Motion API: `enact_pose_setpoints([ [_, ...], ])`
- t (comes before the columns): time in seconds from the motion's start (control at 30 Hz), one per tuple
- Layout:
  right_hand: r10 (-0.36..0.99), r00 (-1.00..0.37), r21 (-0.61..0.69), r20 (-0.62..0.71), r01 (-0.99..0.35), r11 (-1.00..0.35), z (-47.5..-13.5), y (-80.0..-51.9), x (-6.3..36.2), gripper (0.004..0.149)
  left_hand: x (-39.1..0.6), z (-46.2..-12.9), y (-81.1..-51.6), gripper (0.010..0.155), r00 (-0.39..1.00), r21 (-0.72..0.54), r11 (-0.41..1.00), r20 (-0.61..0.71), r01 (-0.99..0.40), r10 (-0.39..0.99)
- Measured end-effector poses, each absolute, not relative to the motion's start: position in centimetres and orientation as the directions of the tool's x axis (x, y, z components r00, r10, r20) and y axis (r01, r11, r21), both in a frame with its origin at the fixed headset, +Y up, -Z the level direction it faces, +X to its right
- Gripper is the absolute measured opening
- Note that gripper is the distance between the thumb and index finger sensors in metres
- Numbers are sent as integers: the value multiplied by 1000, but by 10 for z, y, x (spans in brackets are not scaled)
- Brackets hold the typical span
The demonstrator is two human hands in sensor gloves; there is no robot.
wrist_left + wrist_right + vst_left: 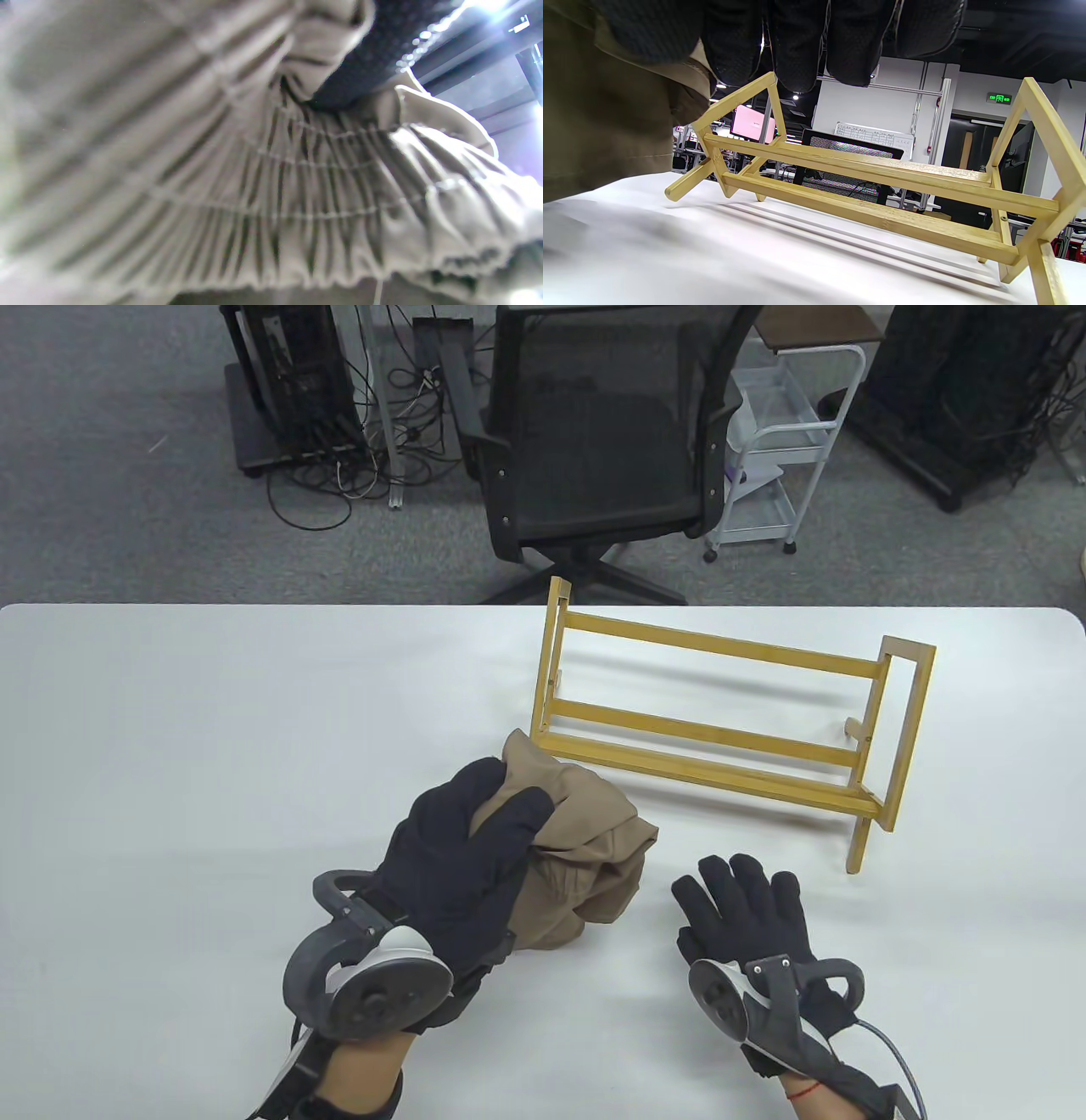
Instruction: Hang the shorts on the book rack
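Two hands over white table [212, 729]: left [462, 869] grips shorts [585, 848], right [751, 912] spread flat; chair [594, 432] behind.

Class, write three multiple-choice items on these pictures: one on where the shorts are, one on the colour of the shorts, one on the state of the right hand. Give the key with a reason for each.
1. Where are the shorts?
A. Draped over the book rack's top rail
B. Bunched on the table in front of the book rack
C. On the office chair

2. What colour are the shorts?
A. Khaki tan
B. Red
C. Dark blue

3. What is the right hand doing?
A. Gripping the book rack
B. Pinching the shorts
C. Holding nothing, fingers spread above the table

Key:
1 B: the table view shows them bunched under the left hand, short of the book rack, whose rails are bare.
2 A: the cloth is tan in the table view.
3 C: its fingers are spread beside the shorts with nothing in them.
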State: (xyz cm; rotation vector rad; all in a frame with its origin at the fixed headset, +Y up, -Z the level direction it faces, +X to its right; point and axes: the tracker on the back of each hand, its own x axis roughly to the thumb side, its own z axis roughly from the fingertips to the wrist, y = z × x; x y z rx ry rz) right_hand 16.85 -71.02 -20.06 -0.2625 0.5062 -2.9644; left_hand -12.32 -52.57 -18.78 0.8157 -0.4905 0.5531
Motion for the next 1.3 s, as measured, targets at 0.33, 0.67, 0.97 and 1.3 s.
enact_pose_setpoints([
  [0.33, -148, -979, -332, 143, 93, -939, -201, -710, 170, 56, -113, -197, -531, 39, 732, 512, 555, 610, -656, 303],
  [0.67, -145, -982, -319, 125, 98, -943, -204, -710, 170, 56, -116, -204, -539, 40, 729, 498, 563, 606, -660, 318],
  [0.97, -86, -992, -353, 95, 48, -934, -207, -691, 173, 57, -116, -208, -542, 40, 716, 475, 569, 614, -671, 332],
  [1.3, 52, -991, -458, 123, -104, -883, -208, -644, 167, 62, -116, -213, -546, 40, 717, 465, 577, 605, -672, 347],
])
